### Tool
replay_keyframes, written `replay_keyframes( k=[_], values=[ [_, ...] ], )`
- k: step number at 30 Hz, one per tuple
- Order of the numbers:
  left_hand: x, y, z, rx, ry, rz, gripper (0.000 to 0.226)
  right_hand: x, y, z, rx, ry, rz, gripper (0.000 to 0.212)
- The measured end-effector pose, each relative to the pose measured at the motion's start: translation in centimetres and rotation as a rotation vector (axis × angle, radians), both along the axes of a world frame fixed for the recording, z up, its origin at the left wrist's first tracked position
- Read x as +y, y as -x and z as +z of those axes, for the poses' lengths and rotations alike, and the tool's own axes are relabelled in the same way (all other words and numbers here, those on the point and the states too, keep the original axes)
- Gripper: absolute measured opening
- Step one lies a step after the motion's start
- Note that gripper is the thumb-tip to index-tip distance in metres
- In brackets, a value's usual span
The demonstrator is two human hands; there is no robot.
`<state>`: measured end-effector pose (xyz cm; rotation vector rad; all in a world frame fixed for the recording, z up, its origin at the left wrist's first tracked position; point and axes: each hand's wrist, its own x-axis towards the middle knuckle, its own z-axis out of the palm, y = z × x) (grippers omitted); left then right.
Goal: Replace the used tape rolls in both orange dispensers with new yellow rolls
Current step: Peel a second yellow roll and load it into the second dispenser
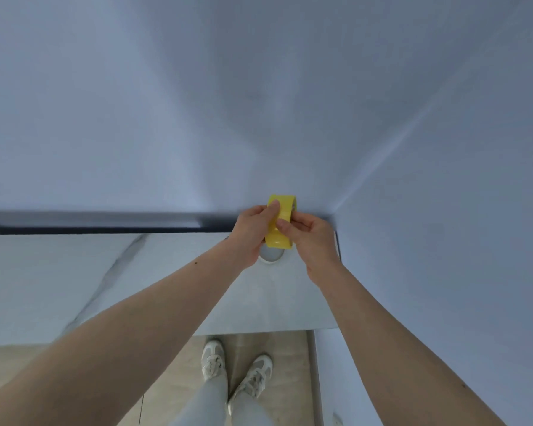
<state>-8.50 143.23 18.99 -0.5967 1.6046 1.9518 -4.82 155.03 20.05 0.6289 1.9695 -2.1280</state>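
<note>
A yellow tape roll (282, 210) stands on edge in the air above the far right corner of a pale marble counter (74, 272). My left hand (253, 232) grips its left side, thumb lying over the outer band. My right hand (310, 238) pinches the roll's front with thumb and forefinger. No orange dispenser is in view.
A round white cap or disc (271, 256) lies on the counter just below my hands. White walls (259, 103) meet in a corner behind the counter; a dark strip (90, 218) runs along its back edge. My legs and white shoes (213, 361) stand on a beige floor.
</note>
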Motion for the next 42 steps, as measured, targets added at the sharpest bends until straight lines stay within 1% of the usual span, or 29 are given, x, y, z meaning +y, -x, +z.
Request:
replay_keyframes(
  k=[4,7,10,12,14,17,21,23,28,34,38,42],
  values=[
    [-1.4,-0.7,1.9,0.021,-0.032,-0.003,0.018,-0.8,-0.3,1.7,-0.02,-0.035,0.042,0.021],
    [-2.7,-1.3,3.1,0.046,-0.053,0.0,0.018,-1.2,-0.4,2.7,-0.017,-0.115,0.096,0.025],
    [-3.9,-2.0,4.2,0.068,-0.051,0.008,0.018,-1.6,-0.4,3.6,0.008,-0.302,0.133,0.048],
    [-4.7,-2.3,4.7,0.09,-0.012,0.012,0.025,-1.9,-0.4,4.2,0.06,-0.423,0.15,0.066],
    [-5.6,-2.8,5.0,0.113,0.033,0.004,0.032,-2.3,-0.4,5.0,0.138,-0.482,0.218,0.073],
    [-6.7,-3.6,5.4,0.11,0.084,-0.025,0.039,-2.9,-0.3,5.8,0.207,-0.511,0.338,0.068],
    [-7.7,-5.2,5.9,0.098,0.118,-0.041,0.049,-4.0,-0.5,6.3,0.179,-0.553,0.447,0.059],
    [-8.3,-5.9,6.0,0.095,0.121,-0.013,0.051,-4.5,-0.6,6.6,0.167,-0.536,0.478,0.058],
    [-10.0,-7.7,6.2,0.106,0.122,0.065,0.05,-5.9,-1.2,6.6,0.141,-0.401,0.532,0.056],
    [-12.5,-10.1,5.5,0.161,0.126,0.118,0.045,-8.3,-2.1,6.0,0.096,-0.218,0.586,0.048],
    [-14.6,-11.8,5.3,0.185,0.117,0.138,0.037,-10.4,-2.4,5.4,0.095,-0.224,0.618,0.037],
    [-17.4,-13.0,5.6,0.192,0.101,0.166,0.026,-13.7,-3.0,5.7,0.117,-0.259,0.657,0.034]
  ],
)
